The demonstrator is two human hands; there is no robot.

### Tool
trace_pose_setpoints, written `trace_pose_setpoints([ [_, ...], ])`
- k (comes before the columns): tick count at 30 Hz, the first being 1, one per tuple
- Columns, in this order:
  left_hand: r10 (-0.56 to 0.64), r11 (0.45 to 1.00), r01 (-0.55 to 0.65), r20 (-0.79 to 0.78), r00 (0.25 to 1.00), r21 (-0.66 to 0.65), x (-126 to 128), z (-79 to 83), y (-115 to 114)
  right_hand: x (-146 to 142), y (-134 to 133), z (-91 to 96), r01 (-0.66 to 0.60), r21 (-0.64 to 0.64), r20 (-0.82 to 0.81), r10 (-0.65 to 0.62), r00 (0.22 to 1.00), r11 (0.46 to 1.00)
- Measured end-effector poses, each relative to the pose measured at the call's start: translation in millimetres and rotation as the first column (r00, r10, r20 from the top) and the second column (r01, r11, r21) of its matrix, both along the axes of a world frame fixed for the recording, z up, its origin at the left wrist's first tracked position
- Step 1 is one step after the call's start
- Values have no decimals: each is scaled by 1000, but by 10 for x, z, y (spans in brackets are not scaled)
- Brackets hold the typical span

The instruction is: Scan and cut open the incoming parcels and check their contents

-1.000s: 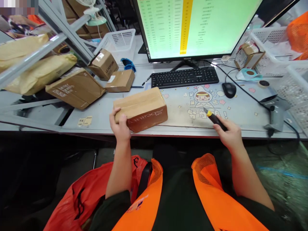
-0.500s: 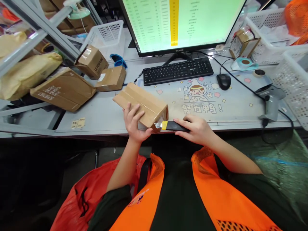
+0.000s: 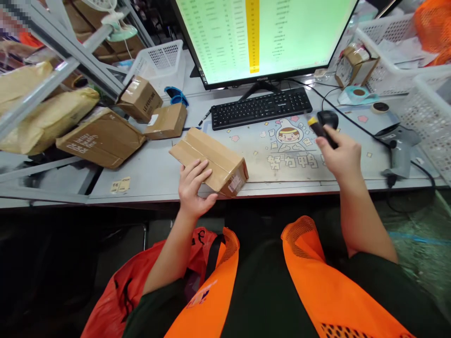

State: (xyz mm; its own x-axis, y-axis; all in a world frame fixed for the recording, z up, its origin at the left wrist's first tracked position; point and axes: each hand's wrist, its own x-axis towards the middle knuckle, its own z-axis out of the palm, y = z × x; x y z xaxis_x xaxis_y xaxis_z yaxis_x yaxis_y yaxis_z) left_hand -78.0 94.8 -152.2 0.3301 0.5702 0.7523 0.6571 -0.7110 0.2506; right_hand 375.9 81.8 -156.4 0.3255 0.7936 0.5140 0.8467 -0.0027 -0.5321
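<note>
A brown cardboard box (image 3: 214, 157), sealed with clear tape, lies slantwise at the desk's front edge. My left hand (image 3: 193, 188) grips its near side, fingers over the top and thumb low near the front edge. On the box's right end there is a white label (image 3: 235, 182). My right hand (image 3: 340, 150) is closed round a black and yellow utility knife (image 3: 324, 133), raised over the mat close to the mouse and apart from the box. Motion blurs the knife's tip, so its blade cannot be made out clearly.
A black keyboard (image 3: 260, 107), a mouse (image 3: 328, 120) and a monitor (image 3: 268, 42) stand behind. Small cartons (image 3: 165, 121) and a larger carton (image 3: 102, 138) lie left, beside a metal rack. At right are a scanner (image 3: 403, 159), its cable and white baskets (image 3: 428, 122).
My right hand has drawn the utility knife away from the box's right end, moving right and up toward the mouse. My left hand stays on the box, which now sits slightly lower in view.
</note>
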Motion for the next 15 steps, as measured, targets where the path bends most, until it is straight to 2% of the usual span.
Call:
trace_pose_setpoints([
  [2,12,997,-17,-70,997,-70,-119,127,47,-136,-220,-9,-162,-4,-4,162,987,987],
  [4,18,996,-26,-91,996,-87,-129,253,53,-440,-462,3,-326,-12,35,326,945,945],
  [6,-8,995,-4,-119,993,-100,-11,326,-5,-778,-630,31,-482,-32,93,483,871,875],
  [8,-6,997,-5,-132,991,-83,171,315,-102,-1042,-679,57,-598,-44,172,596,784,800],
  [10,46,999,-48,-100,994,-18,323,234,-183,-1189,-628,65,-643,-44,259,631,732,764],
  [12,92,994,-89,-53,994,58,390,130,-210,-1236,-530,50,-652,-31,319,625,712,758],
  [15,61,988,-58,-21,998,140,367,17,-169,-1214,-394,4,-662,16,356,614,704,750],
])
